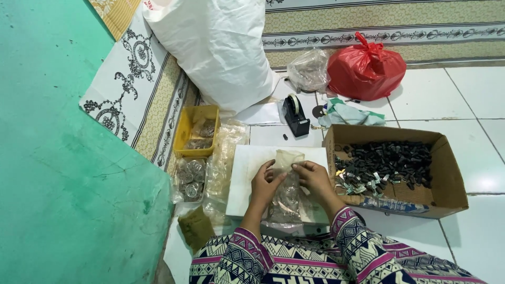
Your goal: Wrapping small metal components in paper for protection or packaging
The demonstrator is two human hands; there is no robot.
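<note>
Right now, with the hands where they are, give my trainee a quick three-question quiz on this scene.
1. True or false: the cardboard box beside the right hand holds small dark parts.
2. What do the left hand and right hand pinch between them?
3. Which sits closer to the tape dispenser: A, the red bag, or B, the yellow tray?

Key: 1 true. 2 a clear plastic bag with small pieces inside. 3 A.

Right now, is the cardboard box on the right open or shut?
Open. The cardboard box has its top flaps folded out, and the small dark parts piled inside show from above.
</note>
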